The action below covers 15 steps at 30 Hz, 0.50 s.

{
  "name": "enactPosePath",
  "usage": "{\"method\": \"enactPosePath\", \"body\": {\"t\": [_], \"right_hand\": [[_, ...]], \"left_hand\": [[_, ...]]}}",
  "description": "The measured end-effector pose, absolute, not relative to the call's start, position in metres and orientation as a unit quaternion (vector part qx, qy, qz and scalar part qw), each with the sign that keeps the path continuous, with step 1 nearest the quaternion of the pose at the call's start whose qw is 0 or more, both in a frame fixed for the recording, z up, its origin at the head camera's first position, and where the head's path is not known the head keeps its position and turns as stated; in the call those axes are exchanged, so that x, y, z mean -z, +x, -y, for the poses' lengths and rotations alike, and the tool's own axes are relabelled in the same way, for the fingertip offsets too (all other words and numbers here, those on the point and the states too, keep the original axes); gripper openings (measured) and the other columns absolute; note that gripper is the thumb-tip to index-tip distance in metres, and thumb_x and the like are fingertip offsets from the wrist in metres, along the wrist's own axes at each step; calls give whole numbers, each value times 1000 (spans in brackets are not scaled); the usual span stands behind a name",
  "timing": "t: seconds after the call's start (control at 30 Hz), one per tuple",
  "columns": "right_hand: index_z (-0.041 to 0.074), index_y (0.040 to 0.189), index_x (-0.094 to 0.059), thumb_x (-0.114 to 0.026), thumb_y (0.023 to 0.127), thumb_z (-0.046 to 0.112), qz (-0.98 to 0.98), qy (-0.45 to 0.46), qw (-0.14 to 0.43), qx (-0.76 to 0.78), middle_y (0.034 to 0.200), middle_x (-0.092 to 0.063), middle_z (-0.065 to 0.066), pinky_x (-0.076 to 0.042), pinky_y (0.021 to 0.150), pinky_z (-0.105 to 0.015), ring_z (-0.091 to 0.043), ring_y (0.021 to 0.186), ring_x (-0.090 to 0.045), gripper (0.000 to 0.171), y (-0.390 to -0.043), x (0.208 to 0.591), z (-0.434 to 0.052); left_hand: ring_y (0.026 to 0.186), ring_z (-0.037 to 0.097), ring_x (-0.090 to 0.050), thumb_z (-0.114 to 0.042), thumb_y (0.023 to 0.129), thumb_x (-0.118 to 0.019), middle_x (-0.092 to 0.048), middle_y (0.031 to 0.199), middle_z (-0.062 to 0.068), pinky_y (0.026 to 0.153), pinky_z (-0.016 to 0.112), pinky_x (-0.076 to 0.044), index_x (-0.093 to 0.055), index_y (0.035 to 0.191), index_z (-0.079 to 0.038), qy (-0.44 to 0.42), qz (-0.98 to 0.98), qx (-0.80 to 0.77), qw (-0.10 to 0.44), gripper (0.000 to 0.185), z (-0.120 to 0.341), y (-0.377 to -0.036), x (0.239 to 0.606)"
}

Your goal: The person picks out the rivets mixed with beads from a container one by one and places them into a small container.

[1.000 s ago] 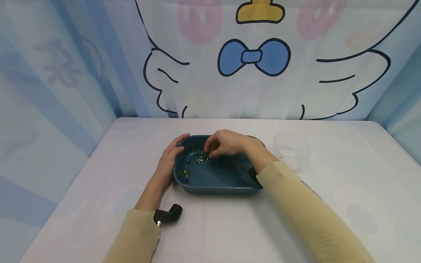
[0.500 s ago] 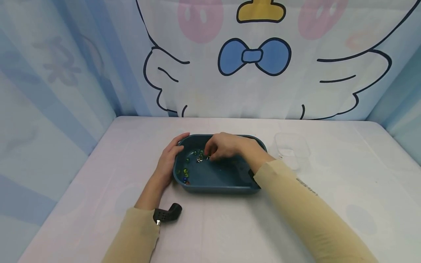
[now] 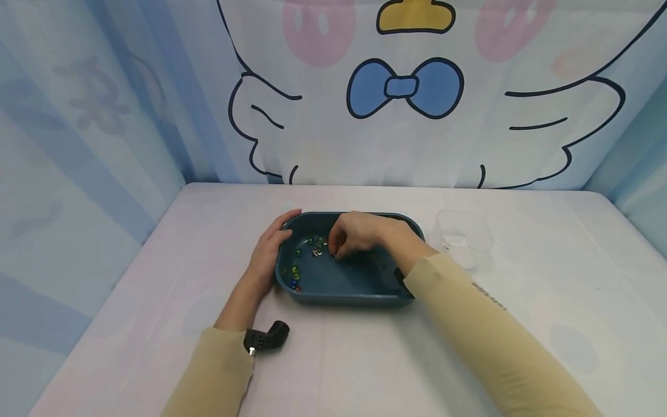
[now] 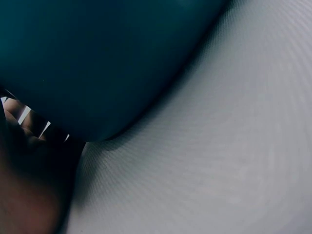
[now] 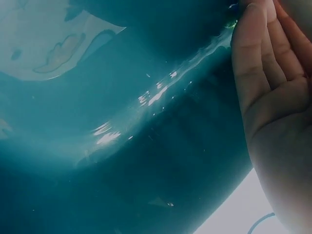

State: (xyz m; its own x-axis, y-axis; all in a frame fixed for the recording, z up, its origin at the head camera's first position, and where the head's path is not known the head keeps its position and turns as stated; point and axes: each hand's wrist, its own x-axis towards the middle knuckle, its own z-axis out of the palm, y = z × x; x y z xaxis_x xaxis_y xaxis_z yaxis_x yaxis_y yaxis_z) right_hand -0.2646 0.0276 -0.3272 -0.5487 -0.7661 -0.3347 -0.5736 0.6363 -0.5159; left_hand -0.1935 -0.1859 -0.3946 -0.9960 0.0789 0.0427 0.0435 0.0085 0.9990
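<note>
A dark teal plastic basin (image 3: 349, 300) stands on the table. My left hand (image 3: 268, 255) grips its left end, thumb over the rim and fingers along the outside; the left wrist view shows the basin's outer wall (image 4: 97, 63) close by. My right hand (image 3: 356, 234) reaches down inside, its fingers bent toward the bottom. A tiny pale glint shows under its fingertips, too small to name. Just left of them lie small gold-coloured pieces (image 3: 317, 252) among green glass beads or marbles (image 3: 319, 241). In the right wrist view, green and blue bits (image 5: 231, 22) show beside the fingertips (image 5: 251, 22).
More yellow-green beads (image 3: 295, 272), a blue one (image 3: 294, 284) and a red one lie along the basin's left side. A clear plastic box (image 3: 464, 231) stands to the right of the basin. The basin's inside is glossy, with water-like reflections. A printed curtain (image 3: 406, 145) hangs behind the table.
My right hand has shifted slightly right and down within the basin; a gold-coloured piece beside its fingertips now shows to their left. My left hand keeps its hold on the basin.
</note>
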Motion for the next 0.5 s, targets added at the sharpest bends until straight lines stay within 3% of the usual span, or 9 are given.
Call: {"method": "enactPosePath", "body": {"t": [0.5], "right_hand": [[15, 90, -74, -77, 88, 9, -866, -400, 270, 129, 86, -67, 4, -50, 75, -28, -14, 80, -59, 7, -260, 331, -20]], "left_hand": [[145, 17, -29, -13, 103, -35, -41, 156, 3, 118, 40, -18, -46, 152, -14, 46, -717, -696, 4, 50, 185, -194, 396]]}}
